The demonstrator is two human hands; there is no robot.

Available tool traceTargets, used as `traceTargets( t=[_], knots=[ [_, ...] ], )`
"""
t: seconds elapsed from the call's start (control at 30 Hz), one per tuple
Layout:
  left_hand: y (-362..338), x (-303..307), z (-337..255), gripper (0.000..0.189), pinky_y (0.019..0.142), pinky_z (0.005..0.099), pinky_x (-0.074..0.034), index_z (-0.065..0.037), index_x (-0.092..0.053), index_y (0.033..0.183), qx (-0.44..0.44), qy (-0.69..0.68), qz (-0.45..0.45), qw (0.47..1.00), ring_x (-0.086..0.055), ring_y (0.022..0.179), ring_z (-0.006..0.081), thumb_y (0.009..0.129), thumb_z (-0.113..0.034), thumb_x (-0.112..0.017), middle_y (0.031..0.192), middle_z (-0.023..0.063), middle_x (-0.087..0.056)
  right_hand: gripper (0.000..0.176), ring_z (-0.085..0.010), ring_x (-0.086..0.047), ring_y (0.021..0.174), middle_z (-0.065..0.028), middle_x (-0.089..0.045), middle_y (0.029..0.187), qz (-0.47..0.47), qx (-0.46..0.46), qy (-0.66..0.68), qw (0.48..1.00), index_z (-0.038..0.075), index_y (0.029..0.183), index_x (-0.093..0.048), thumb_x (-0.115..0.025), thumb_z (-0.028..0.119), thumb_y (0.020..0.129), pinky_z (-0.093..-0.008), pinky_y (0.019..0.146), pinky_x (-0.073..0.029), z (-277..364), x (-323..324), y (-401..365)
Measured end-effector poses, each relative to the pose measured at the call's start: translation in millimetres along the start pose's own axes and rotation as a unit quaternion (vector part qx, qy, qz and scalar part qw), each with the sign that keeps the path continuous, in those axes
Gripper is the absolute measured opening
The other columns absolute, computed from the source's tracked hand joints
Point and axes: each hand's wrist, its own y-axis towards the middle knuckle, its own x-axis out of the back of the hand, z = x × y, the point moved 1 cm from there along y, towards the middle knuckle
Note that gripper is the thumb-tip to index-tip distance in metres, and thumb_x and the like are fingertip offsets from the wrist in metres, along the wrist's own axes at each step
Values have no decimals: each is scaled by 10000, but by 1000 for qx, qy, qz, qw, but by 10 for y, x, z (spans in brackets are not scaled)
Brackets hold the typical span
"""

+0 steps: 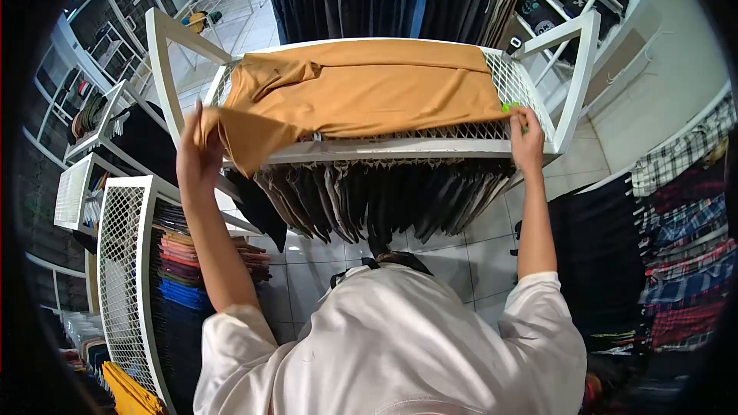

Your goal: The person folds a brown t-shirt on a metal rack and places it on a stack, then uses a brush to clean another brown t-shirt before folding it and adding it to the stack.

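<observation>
A mustard-tan shirt [369, 92] lies stretched across the white mesh rack top [346, 150], its far side folded over in a long strip. At its left end my left hand [201, 150] grips a corner of cloth, perhaps a sleeve, lifted and hanging over the front rail. My right hand [526, 137] pinches the near right corner of the shirt at the other end. Right by those fingertips is a small bright green piece [510, 107], too small to make out. The cloth is drawn fairly straight along the near edge between both hands.
Dark trousers [384, 192] hang under the rack top, and jeans [377, 0] hang on a rail behind. Upright white frames [573, 77] border the rack. Plaid shirts [684, 253] hang at the right; a mesh-topped rack [127, 246] with coloured garments stands at the left.
</observation>
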Motion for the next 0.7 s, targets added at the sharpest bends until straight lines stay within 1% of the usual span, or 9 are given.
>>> traceTargets(
  t=[0.07, 0.17, 0.23, 0.47, 0.5, 0.53, 0.63, 0.67, 0.7],
  knots=[
    [475, -228, -105, 254, 793, 294, -605, 2, -641, 1116, 82, -56, 96, 990, -723, 888, 206, 1000, -223, -656, 1048, 101, -722, 177, -344, -670, 1022, -169, -709, 1078, -14, -12, -22, 1000, 23, 1107, -650, -594, 76, 948, -420, 900, -508, -4, -146, 268],
    [1499, -201, 28, 238, 882, 330, -615, 26, -614, 1150, 40, -74, 8, 996, -710, 1042, 272, 1040, -181, -573, 1164, 184, -691, 234, -365, -675, 1068, -190, -710, 1118, -34, -86, -27, 995, 78, 1156, -651, -644, 134, 930, -411, 932, -509, -320, -475, 776],
    [1700, -443, 130, 235, 840, 350, -635, 9, -580, 1190, 45, -47, -15, 998, -715, 1063, 297, 1045, -173, -546, 1176, 196, -688, 310, -361, -678, 1073, -200, -711, 1125, -7, -191, 12, 982, 83, 1173, -654, -714, 178, 884, -422, 933, -514, -538, -672, 1018],
    [2561, -231, 750, 281, 672, 327, -651, 15, -592, 1155, 102, 39, -63, 992, -735, 876, 286, 1033, -237, -567, 1022, 159, -703, 364, -380, -678, 1063, -192, -719, 1101, 5, -175, -99, 980, 79, 1207, -641, -727, 196, 874, -447, 932, -522, -1145, -1166, 1414],
    [2759, -26, 857, 350, 701, 343, -638, 20, -590, 1181, 147, 63, -13, 987, -722, 914, 290, 1020, -291, -594, 1033, 156, -695, 360, -390, -665, 1088, -199, -714, 1118, 3, -168, -126, 978, 82, 1200, -641, -719, 226, 880, -460, 944, -515, -1153, -1212, 1402],
    [2784, 22, 843, 423, 729, 359, -626, 24, -588, 1208, 192, 87, 37, 977, -709, 953, 293, 1006, -346, -621, 1044, 152, -686, 360, -390, -665, 1088, -199, -714, 1118, 6, -169, -125, 978, 82, 1200, -641, -719, 226, 880, -460, 944, -515, -1107, -1224, 1370],
    [2256, -316, 912, 566, 846, 401, -575, 26, -582, 1287, 197, 117, -7, 973, -665, 1076, 304, 976, -442, -652, 1144, 168, -677, 413, -397, -625, 1155, -203, -673, 1214, 46, -184, -186, 964, 100, 1221, -628, -717, 300, 871, -492, 977, -491, -1040, -1285, 1318],
    [2095, -366, 933, 657, 945, 425, -520, 25, -559, 1365, 159, 221, -33, 962, -638, 1112, 307, 966, -488, -654, 1208, 169, -666, 413, -397, -625, 1155, -203, -673, 1214, 53, -178, -183, 965, 100, 1221, -628, -717, 300, 871, -492, 977, -491, -1016, -1310, 1315],
    [1983, -309, 949, 648, 933, 414, -528, 27, -569, 1361, 117, 297, -7, 948, -640, 1100, 302, 966, -478, -659, 1227, 165, -666, 438, -396, -611, 1174, -197, -665, 1226, 42, -167, -215, 961, 104, 1238, -620, -720, 313, 867, -502, 987, -483, -962, -1315, 1293]
  ],
)
